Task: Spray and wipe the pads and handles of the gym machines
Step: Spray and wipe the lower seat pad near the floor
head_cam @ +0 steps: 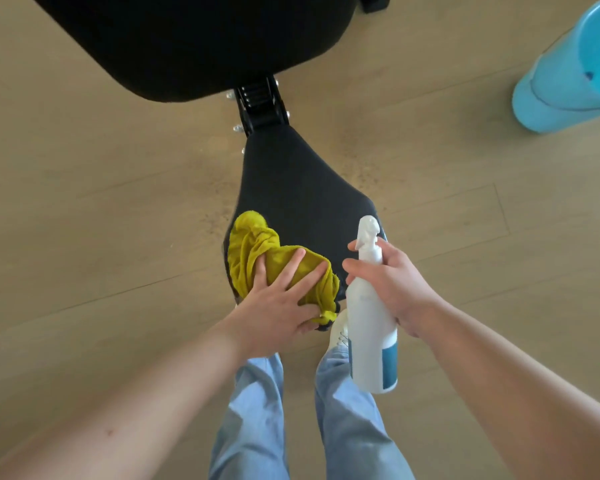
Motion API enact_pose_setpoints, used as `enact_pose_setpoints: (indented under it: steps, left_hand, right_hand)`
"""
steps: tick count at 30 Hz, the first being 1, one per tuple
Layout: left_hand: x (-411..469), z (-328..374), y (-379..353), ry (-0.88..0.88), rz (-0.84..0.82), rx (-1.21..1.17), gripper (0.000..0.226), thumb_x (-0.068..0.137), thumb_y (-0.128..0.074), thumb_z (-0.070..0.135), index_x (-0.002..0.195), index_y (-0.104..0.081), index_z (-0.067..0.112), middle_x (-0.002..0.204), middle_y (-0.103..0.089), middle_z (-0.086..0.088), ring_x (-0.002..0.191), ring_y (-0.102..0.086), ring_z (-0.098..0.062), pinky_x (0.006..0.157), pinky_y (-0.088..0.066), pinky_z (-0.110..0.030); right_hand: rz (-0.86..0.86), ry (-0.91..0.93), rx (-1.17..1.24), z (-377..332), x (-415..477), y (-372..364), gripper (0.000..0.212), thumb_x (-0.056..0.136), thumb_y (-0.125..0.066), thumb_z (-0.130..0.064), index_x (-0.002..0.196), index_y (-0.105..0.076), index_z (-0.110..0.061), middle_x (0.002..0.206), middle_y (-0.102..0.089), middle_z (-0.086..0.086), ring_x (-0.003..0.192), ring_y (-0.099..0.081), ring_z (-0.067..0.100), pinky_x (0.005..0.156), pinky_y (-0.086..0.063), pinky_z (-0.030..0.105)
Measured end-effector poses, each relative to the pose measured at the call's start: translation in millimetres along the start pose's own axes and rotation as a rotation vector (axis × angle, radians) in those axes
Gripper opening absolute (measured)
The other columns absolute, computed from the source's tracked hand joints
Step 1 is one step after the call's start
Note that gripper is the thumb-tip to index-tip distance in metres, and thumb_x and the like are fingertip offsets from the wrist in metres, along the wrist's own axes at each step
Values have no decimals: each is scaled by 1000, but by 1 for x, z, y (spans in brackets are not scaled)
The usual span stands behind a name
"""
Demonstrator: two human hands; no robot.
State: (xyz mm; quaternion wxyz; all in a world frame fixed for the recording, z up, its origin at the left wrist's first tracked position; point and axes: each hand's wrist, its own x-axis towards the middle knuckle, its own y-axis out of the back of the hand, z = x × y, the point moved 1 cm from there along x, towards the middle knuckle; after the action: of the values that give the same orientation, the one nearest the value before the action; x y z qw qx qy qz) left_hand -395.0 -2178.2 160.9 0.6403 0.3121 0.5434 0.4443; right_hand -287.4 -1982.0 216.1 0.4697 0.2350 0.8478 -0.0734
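Head view: straight, spread fingers [293, 265] of left hand [278, 306] flat on yellow cloth [250, 247], at near left corner of black seat pad [302, 181]. Curled fingers [361, 266] of right hand [395, 285] round neck of white spray bottle [371, 327] (spray head over the pad's near right edge). Beyond: larger back pad [194, 39], wood floor [84, 168], blue tub [565, 81] far right.
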Motion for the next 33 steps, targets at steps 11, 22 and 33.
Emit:
enact_pose_setpoints:
  steps: [11,22,33]
  left_hand:
    - [92,24,33,-77,41,-32,45,104,-22,57,145,-40,50,171,8,-5,153,14,-48,106,-9,-85]
    - [176,0,65,388,49,-301,45,105,-24,52,145,-44,47,171,3,3,154,20,-40,108,6,-81]
    - [67,46,12,4,114,-60,39,105,-37,47,141,-51,40,160,-29,2,156,-3,-41,109,-19,-77]
  right_hand:
    - [130,2,41,0,3,46,24,80,-78,-37,103,-70,-35,91,-74,10,77,-71,26,74,-63,46]
    - [145,-1,-107,-2,-10,47,33,67,-72,-44,97,-67,-30,97,-73,17,79,-69,32,84,-60,57]
    - [58,3,-112,-9,-11,38,51,73,-74,-44,123,-65,-47,92,-74,2,85,-74,24,87,-62,50]
